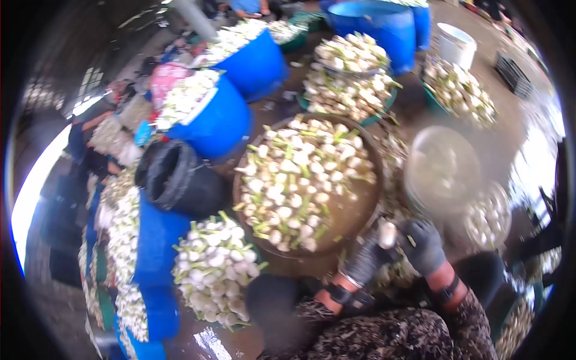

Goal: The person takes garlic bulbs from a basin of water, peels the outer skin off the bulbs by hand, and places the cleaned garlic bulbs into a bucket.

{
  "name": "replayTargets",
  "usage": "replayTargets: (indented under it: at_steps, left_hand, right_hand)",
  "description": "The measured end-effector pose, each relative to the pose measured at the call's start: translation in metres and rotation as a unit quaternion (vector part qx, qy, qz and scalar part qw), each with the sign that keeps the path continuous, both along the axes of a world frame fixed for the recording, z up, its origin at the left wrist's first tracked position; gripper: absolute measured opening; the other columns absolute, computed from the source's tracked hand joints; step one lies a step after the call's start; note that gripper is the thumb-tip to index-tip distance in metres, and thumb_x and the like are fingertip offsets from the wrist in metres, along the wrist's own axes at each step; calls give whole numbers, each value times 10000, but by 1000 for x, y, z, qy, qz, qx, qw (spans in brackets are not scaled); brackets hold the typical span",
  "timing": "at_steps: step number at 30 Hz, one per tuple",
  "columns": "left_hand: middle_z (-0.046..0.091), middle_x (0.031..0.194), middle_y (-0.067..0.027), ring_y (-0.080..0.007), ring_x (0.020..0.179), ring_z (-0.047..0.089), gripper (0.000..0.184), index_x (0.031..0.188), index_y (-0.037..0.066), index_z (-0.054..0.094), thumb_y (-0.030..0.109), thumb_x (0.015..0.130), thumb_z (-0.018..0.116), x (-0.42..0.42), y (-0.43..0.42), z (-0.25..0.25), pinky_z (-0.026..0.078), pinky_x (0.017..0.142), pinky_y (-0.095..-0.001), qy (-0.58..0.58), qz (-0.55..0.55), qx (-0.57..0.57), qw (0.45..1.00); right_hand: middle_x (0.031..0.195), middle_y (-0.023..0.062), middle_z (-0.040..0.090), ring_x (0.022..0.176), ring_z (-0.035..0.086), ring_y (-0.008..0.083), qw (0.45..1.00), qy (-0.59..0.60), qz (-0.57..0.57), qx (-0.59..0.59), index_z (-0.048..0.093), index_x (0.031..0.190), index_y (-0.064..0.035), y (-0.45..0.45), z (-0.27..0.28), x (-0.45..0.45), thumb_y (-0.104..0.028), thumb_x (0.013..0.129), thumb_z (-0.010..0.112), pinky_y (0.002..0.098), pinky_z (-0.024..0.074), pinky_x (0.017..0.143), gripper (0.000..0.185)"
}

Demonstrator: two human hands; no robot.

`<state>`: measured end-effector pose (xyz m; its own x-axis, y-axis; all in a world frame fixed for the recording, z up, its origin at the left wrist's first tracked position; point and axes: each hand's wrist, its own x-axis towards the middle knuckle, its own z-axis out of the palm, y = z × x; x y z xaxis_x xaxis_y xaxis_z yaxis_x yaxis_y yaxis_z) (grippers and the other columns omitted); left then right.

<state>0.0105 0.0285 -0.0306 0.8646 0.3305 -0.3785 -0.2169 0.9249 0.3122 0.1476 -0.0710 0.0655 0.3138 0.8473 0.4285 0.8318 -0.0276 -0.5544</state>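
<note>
My left hand (367, 259), in a grey glove, is closed on a white bulb (387, 234) that shows at its fingertips. Close beside it on the right is my right hand (422, 246), also gloved, with its fingers curled; a small green piece shows against them, and whether it grips anything is hidden. Both hands are just past the lower right rim of a wide round basin (379, 207), where white bulbs with green stems (294, 174) float or lie in brownish water. Trimmings lie below the hands.
A heap of bulbs (216, 270) stands left of my knees. Blue tubs (231, 123), a black bucket (207, 189) and a white bucket (457, 45) stand farther off. To the right are a cloudy round container (444, 162) and a basket of bulbs (487, 216). People sit at the left.
</note>
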Motion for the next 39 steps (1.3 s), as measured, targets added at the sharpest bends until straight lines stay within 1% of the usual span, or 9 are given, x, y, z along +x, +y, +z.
replayTargets:
  at_steps: [1,2,5,15,20,22,24,30,39]
  left_hand:
    - [580,1111,-21,-155,976,577,306,1213,92,532,291,980,534,2,-2,-11,534,854,-325,-78,2,-160,984]
    - [580,1163,-6,-145,1010,583,394,1281,104,514,297,950,601,3,-7,2,544,856,-344,-35,15,46,998]
    - [511,1314,4,-130,1155,522,629,1428,97,406,386,921,640,-6,-6,14,506,919,-327,25,-37,252,967]
    - [503,1334,-7,-120,1205,459,621,1438,75,390,369,938,612,-19,-1,28,401,999,-288,47,-128,348,927]
    - [470,1375,-81,-174,1288,414,525,1392,41,410,253,948,594,-23,1,45,308,1109,-320,-21,-128,497,858]
    - [473,1359,-106,-190,1289,419,440,1353,49,441,219,965,558,-22,5,47,299,1118,-333,-43,-127,535,834]
    - [520,1307,-4,-124,1169,472,507,1394,94,446,330,963,571,-10,-3,4,407,968,-280,36,-64,604,794]
    - [545,1270,-164,-269,1179,541,613,1385,39,409,132,833,658,-18,-3,29,441,995,-355,124,-60,723,677]
    - [528,1286,-144,-244,1188,522,511,1337,-15,439,118,871,600,-10,7,43,394,1046,-335,112,-97,665,732]
  right_hand:
    - [864,114,656,825,616,327,1000,12,-24,-8,642,889,-68,1,1,-9,-92,729,694,427,480,763,170]
    - [824,113,658,786,619,326,999,7,-47,14,649,853,-72,1,-7,-12,-75,725,695,422,484,721,136]
    - [792,118,657,741,617,327,999,24,-37,12,653,835,-70,-1,-20,-13,-53,729,685,426,482,681,112]
    - [685,116,626,629,604,286,997,18,-62,-35,643,811,-39,-7,-48,-4,-27,753,651,389,487,614,60]
    - [761,91,644,655,560,115,869,482,-68,-84,617,906,4,-9,-63,3,-61,822,630,307,485,627,107]
    - [780,107,633,666,593,203,942,311,-73,-100,592,895,-7,-8,-47,-4,-70,806,648,360,490,629,123]
    - [776,137,616,709,607,316,993,-77,-66,-65,568,832,-37,-13,-40,-12,-90,786,666,429,485,642,121]
    - [919,216,676,867,662,330,903,391,-64,-163,637,1010,1,-9,-80,3,-276,879,638,398,506,762,307]
    - [922,185,684,832,646,289,933,252,18,-256,637,1050,20,-8,-36,9,-325,901,658,379,497,790,376]
